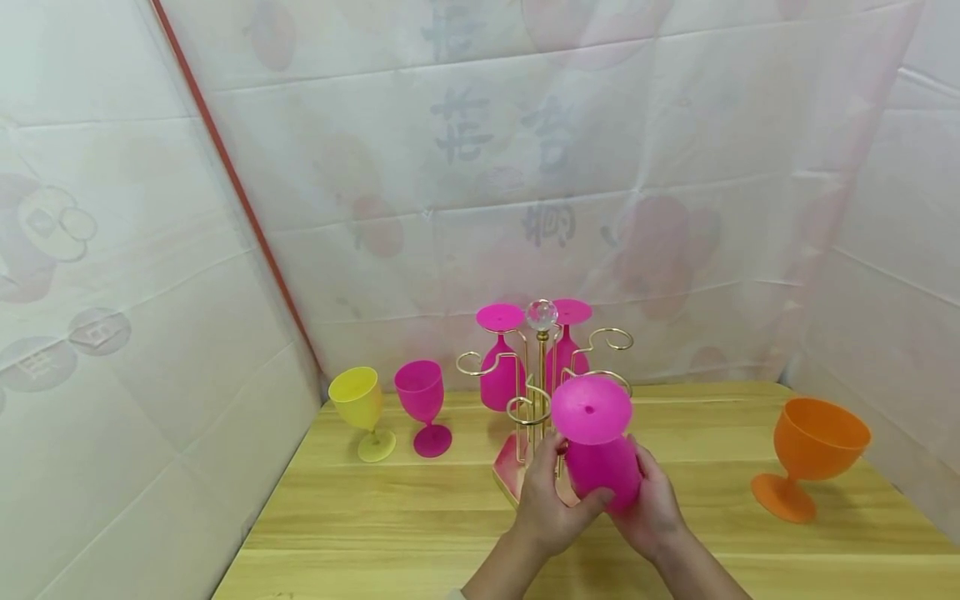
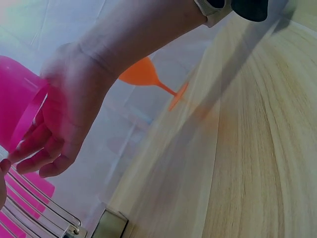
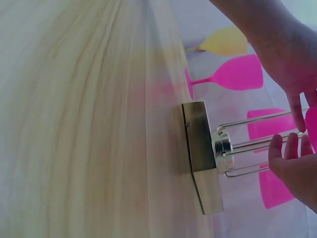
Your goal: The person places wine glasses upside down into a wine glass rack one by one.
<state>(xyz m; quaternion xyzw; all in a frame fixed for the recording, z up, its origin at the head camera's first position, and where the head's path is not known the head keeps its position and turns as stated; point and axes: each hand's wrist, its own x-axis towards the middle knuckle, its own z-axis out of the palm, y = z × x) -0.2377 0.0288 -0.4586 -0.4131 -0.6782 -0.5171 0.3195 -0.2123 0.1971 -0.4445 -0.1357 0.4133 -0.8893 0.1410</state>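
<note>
Between both hands is a pink goblet (image 1: 602,467), held upside down with its round foot uppermost and tilted toward me. My left hand (image 1: 549,507) grips its left side, thumb across the front; my right hand (image 1: 654,508) holds the right side. Just behind stands a gold wire rack (image 1: 542,367) with a clear ball on top and curled hooks. Two more pink goblets hang inverted on its far side, one at left (image 1: 501,383) and one at right (image 1: 567,350). In the right wrist view the fingers of both hands come close together beside the held goblet (image 3: 312,126).
Left of the rack, a yellow goblet (image 1: 358,400) and a pink goblet (image 1: 422,392) stand upright. An orange goblet (image 1: 813,442) stands near the right edge of the wooden table (image 1: 390,525). Printed pale cloth (image 1: 420,275) surrounds the back and sides.
</note>
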